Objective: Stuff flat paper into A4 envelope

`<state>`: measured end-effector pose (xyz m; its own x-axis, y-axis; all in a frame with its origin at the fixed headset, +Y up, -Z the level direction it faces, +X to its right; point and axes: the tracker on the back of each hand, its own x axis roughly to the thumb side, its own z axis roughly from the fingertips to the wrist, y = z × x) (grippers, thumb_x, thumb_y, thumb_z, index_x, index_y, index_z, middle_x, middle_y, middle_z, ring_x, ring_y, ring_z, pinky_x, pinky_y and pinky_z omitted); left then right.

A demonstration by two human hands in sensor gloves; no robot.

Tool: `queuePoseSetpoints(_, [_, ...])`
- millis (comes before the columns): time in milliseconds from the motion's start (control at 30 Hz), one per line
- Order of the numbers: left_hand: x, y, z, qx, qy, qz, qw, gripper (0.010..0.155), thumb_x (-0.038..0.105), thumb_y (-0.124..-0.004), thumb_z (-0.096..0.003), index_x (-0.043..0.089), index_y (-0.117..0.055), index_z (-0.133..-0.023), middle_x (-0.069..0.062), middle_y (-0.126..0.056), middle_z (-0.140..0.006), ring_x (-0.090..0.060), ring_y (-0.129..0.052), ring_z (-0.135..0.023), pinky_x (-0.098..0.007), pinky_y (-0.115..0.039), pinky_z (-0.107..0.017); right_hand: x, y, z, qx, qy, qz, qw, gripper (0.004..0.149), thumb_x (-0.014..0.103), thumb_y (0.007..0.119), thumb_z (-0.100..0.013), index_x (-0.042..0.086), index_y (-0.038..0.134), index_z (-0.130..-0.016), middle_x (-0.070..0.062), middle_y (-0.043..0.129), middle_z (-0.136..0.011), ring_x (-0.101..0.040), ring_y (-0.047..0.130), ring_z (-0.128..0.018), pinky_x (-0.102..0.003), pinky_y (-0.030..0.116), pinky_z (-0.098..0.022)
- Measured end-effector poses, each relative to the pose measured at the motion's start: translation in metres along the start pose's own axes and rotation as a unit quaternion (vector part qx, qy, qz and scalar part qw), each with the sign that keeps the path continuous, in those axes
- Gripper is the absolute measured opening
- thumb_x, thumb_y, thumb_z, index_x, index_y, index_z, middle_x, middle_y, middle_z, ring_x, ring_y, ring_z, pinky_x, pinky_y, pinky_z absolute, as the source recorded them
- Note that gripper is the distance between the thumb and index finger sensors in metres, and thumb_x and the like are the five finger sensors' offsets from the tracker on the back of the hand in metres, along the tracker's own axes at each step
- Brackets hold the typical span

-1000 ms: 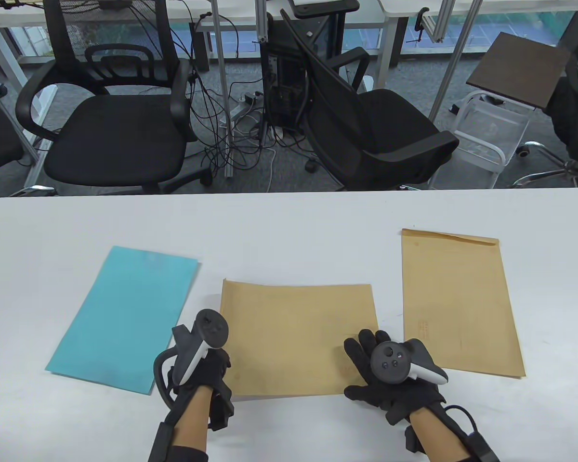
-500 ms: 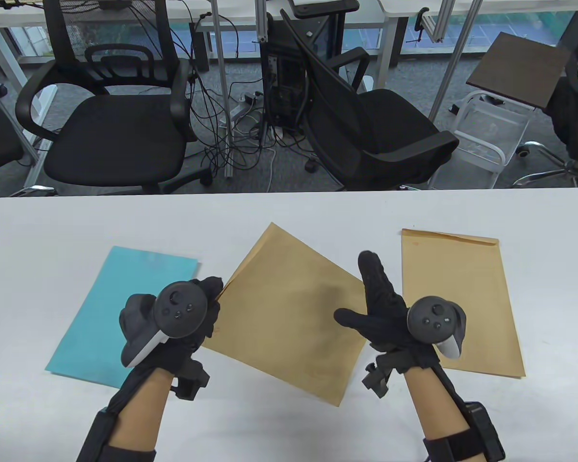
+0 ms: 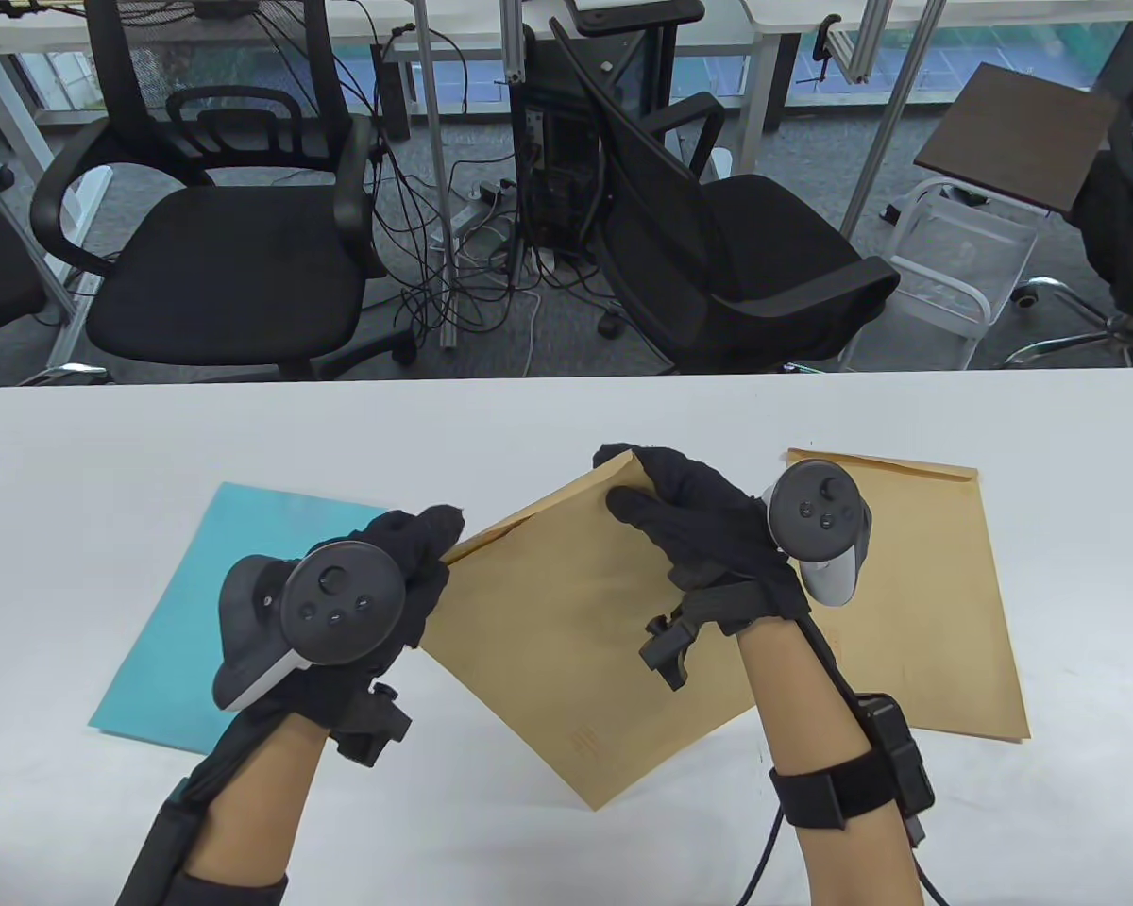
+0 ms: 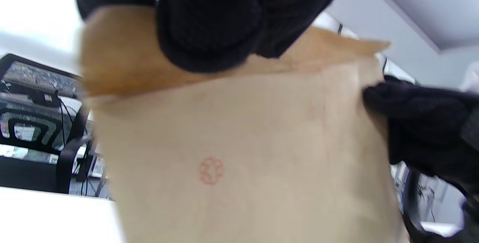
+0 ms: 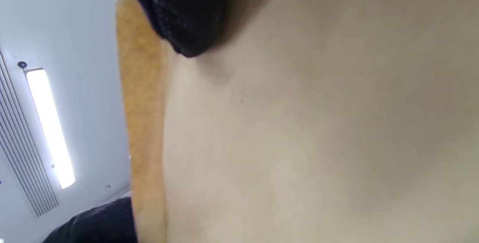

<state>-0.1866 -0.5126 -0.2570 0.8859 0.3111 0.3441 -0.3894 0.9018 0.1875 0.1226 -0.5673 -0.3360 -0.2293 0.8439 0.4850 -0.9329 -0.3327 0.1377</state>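
left grip: raised, pinching | right grip: raised, pinching

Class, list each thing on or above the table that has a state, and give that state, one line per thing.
Held envelope: lifted, tilted, gripped at two top corners, flap open.
Second envelope: flat on the table, untouched.
Blue paper: flat on the table, not yet inserted.
Left hand: pinches the held envelope's left corner.
Right hand: grips its top corner.

Black office chairs, cables, grey carpet.
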Motion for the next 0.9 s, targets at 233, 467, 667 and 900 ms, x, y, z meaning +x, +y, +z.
queuePoseSetpoints(233, [-0.039, -0.010, 0.011, 0.047, 0.032, 0.035, 0.998, 0.101, 0.053, -0.087, -0.0363, 0.015, -0.034, -0.114, -0.024, -0.048, -0.110, -0.018, -0.096, -0.062, -0.040, -0.080, -0.052, -0.007, -0.037, 0.026, -0.071, 0.003, -0.061, 0.996, 0.044, 0.022, 0.077, -0.054, 0.007, 0.076, -0.096, -0.014, 0.090, -0.079, -0.038, 0.096, -0.060, -0.071, 0.057, -0.058])
queuePoseSetpoints(467, [-0.037, -0.050, -0.004, 0.046, -0.003, 0.207, 0.977, 0.094, 0.048, -0.086, -0.0413, 0.018, -0.033, -0.113, -0.011, -0.065, -0.107, -0.030, -0.087, -0.088, -0.051, -0.070, -0.067, -0.018, -0.035, 0.041, -0.056, -0.005, -0.144, 0.988, 0.043, 0.023, 0.076, -0.055, 0.010, 0.076, -0.096, -0.013, 0.090, -0.079, -0.035, 0.097, -0.059, -0.068, 0.059, -0.059])
queuePoseSetpoints(667, [-0.040, -0.056, -0.007, 0.021, -0.038, 0.314, 0.948, 0.048, 0.036, -0.082, -0.0478, 0.027, -0.074, -0.094, 0.000, -0.094, -0.079, -0.021, -0.102, -0.063, -0.046, -0.079, -0.059, -0.028, -0.031, 0.050, -0.013, 0.005, -0.165, 0.986, 0.043, 0.022, 0.075, -0.056, 0.011, 0.075, -0.097, -0.012, 0.088, -0.083, -0.037, 0.095, -0.065, -0.071, 0.056, -0.060])
queuePoseSetpoints(900, [-0.044, -0.039, 0.005, 0.076, -0.040, 0.252, 0.964, 0.043, 0.031, -0.081, -0.0471, 0.025, -0.078, -0.089, -0.003, -0.093, -0.076, -0.023, -0.100, -0.059, -0.047, -0.078, -0.059, -0.010, -0.066, 0.052, 0.005, 0.005, -0.071, 0.997, 0.072, 0.025, 0.070, -0.061, 0.005, 0.035, -0.121, -0.033, 0.047, -0.115, -0.060, 0.059, -0.098, -0.077, 0.034, -0.066])
